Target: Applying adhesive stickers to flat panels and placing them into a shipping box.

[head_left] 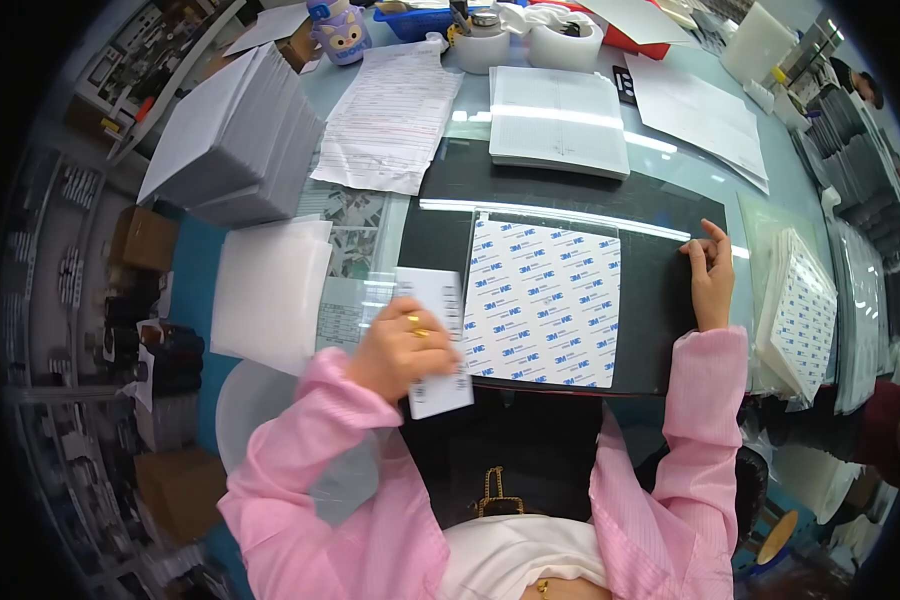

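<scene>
White card (436,340) gripped by left hand (402,345) fingers at printed sheet's (542,300) left edge; right hand (711,275) fingers loose, off sheet's right edge.

Printed sheet (542,300) on mat (660,310), paper stack (557,120) behind (touching it)

Pink sleeves (705,400) — gold rings on the left hand (402,345). White sheet (543,300) with a repeating blue print, on a black mat (660,300) — white stacks (270,295) beside.

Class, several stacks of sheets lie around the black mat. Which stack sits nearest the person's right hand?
The fanned stack of white sheets with blue print, just beside the right hand. The grey stack and plain white stack lie far left.
</scene>
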Demonstrator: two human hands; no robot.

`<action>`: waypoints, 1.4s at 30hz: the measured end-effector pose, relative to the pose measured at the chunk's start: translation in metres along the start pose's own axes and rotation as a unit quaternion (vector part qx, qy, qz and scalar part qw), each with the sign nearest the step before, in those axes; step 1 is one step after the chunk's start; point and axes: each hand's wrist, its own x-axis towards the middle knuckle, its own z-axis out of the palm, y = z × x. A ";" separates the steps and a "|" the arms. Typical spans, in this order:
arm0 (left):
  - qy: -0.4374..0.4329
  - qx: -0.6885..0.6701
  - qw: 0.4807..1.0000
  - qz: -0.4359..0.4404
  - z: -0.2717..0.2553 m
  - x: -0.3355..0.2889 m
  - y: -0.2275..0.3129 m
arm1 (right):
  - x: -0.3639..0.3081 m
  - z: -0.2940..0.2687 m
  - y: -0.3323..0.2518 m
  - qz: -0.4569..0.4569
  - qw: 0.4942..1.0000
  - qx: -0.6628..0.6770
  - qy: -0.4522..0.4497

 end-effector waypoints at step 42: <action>0.593 -0.581 0.478 -0.286 0.051 0.074 0.046 | -0.056 0.093 -0.114 0.036 0.810 0.387 -0.439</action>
